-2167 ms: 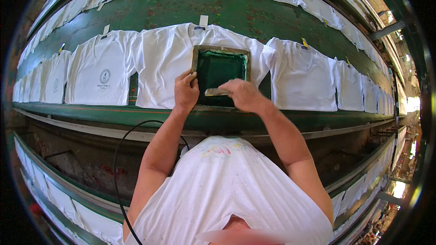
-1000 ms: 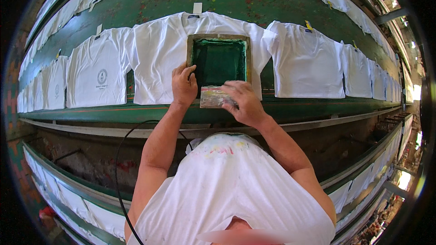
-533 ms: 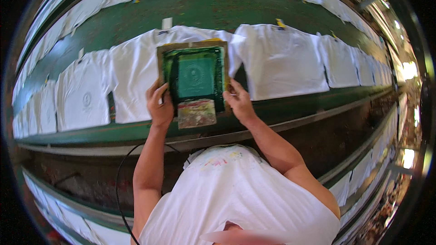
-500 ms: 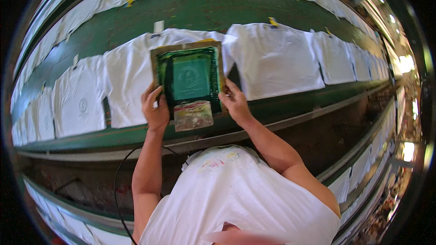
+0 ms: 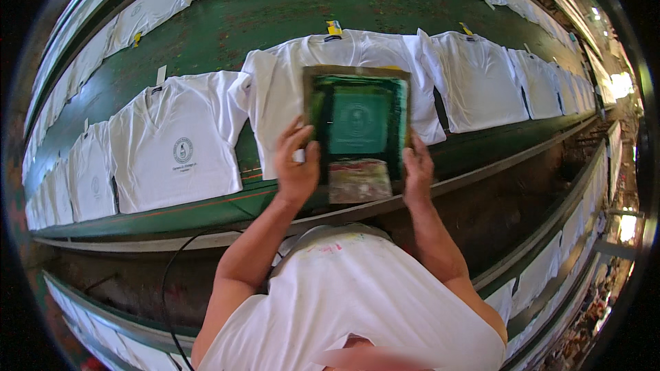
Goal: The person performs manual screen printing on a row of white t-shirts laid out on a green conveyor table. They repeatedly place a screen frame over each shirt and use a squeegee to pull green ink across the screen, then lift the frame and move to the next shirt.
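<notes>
Between both hands I hold a screen printing frame (image 5: 399, 103) with a green mesh and a faint round emblem in its middle. My left hand (image 5: 295, 168) is closed on its left edge, and my right hand (image 5: 417, 173) grips the right edge. A paint-stained squeegee (image 5: 359, 180) rests at the near end of the screen. Behind the frame lies a white T-shirt (image 5: 275, 82), partly covered by it. To the left, another white T-shirt (image 5: 148, 158) bears a dark round print (image 5: 182, 150) on its chest.
A long green table (image 5: 275, 14) carries rows of white shirts with small yellow tabs. Its metal rail (image 5: 474, 172) runs along the near side. A black cable (image 5: 165, 295) hangs at my left. A further row of shirts (image 5: 540, 271) lies behind me at the right.
The frame, both hands and the squeegee have moved right along the table, to in front of another shirt. The shirt left behind now shows a dark round print.
</notes>
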Available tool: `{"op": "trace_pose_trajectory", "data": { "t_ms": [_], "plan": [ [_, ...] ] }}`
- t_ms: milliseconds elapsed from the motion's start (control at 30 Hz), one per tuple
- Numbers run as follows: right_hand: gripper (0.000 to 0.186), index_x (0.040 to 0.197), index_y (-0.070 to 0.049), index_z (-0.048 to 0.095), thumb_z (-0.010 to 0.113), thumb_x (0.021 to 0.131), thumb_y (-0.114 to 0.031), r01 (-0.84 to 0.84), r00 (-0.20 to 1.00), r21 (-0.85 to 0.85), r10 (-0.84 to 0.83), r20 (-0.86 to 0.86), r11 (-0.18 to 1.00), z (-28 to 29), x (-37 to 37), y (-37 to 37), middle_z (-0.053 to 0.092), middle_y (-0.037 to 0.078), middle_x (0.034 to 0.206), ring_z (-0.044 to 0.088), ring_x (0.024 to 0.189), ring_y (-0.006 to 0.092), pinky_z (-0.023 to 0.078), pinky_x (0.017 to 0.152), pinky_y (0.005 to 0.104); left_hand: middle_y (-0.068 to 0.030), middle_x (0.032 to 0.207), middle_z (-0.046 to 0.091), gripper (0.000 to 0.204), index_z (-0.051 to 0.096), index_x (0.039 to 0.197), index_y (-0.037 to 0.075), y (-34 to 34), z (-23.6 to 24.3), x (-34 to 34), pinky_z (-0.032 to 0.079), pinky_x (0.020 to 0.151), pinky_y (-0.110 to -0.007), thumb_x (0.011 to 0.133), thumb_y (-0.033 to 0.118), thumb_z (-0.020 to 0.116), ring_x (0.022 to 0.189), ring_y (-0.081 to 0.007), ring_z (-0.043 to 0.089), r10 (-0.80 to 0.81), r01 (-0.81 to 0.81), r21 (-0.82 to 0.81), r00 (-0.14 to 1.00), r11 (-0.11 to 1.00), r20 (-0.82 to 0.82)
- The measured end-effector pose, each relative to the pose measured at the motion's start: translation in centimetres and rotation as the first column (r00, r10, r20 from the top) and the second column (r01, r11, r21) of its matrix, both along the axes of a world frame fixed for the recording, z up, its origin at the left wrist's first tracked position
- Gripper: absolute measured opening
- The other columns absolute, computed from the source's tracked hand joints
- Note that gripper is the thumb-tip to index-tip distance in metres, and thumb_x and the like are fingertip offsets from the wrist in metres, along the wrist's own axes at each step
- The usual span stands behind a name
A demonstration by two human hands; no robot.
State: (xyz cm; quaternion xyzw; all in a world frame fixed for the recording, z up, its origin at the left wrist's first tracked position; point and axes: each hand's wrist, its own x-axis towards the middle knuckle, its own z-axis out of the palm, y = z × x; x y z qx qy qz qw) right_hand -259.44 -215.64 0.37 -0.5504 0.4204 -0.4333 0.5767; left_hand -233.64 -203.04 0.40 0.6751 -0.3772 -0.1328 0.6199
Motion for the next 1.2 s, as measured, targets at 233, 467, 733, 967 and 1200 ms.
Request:
{"op": "trace_pose_trajectory", "data": {
  "t_ms": [233, 467, 733, 967, 1200],
  "plan": [
    [0.057, 0.167, 0.001, 0.054, 0.061, 0.116, -0.023, 0.069, 0.994, 0.086, -0.061, -0.094, 0.994, 1.1, -14.0, -7.9, 0.061, 0.016, 0.160, 0.058, 0.146, 0.0269, 0.044, 0.124, 0.0424, -0.0211, 0.157, 0.066, 0.049, 0.082, 0.127, 0.008, -10.1, -0.8, -13.1, 0.057, 0.114, -0.045, 0.083, -0.013, 0.077, 0.138, -0.0376, 0.065, -0.109, 0.114, 0.029, 0.985, 0.993, -0.131],
    [0.056, 0.162, 0.004, 0.058, 0.070, 0.112, -0.019, -0.052, 0.988, -0.083, 0.040, -0.147, 0.995, -2.1, -11.2, -10.7, 0.063, 0.017, 0.158, 0.063, 0.139, 0.0262, 0.048, 0.118, 0.0407, -0.0220, 0.158, 0.068, 0.039, 0.085, 0.117, 0.005, -9.5, -1.7, -10.4, 0.055, 0.116, -0.045, 0.083, -0.011, 0.076, 0.137, -0.0366, 0.066, 0.060, -0.056, 0.082, 0.997, 0.995, -0.047],
    [0.055, 0.161, 0.003, 0.058, 0.072, 0.111, -0.016, -0.197, 0.965, -0.092, 0.176, -0.196, 0.976, -3.1, -6.9, -13.4, 0.065, 0.010, 0.141, 0.064, 0.119, 0.0198, 0.052, 0.106, 0.0361, -0.0224, 0.158, 0.068, 0.032, 0.084, 0.114, 0.001, -10.0, -3.1, -7.8, 0.053, 0.118, -0.042, 0.085, -0.011, 0.075, 0.140, -0.0351, 0.066, 0.142, -0.140, 0.064, 0.989, 0.988, -0.027],
    [0.052, 0.161, 0.002, 0.058, 0.067, 0.112, -0.013, -0.243, 0.924, -0.140, 0.185, -0.335, 0.960, -4.0, -7.1, -14.3, 0.066, 0.016, 0.149, 0.065, 0.133, 0.0264, 0.051, 0.115, 0.0392, -0.0223, 0.160, 0.066, 0.032, 0.083, 0.116, 0.001, -10.2, -4.4, -7.8, 0.053, 0.118, -0.040, 0.088, -0.011, 0.076, 0.141, -0.0337, 0.065, 0.141, -0.134, 0.064, 0.983, 0.989, -0.117],
    [0.048, 0.162, 0.000, 0.059, 0.055, 0.115, -0.009, -0.245, 0.887, -0.147, 0.161, -0.432, 0.958, -4.8, -7.3, -14.8, 0.064, 0.021, 0.158, 0.062, 0.145, 0.0339, 0.046, 0.124, 0.0424, -0.0191, 0.160, 0.065, 0.026, 0.082, 0.116, 0.002, -10.3, -5.2, -8.0, 0.055, 0.114, -0.037, 0.093, -0.009, 0.077, 0.142, -0.0273, 0.065, 0.145, -0.140, 0.039, 0.955, 0.989, -0.258]
  ]
}}
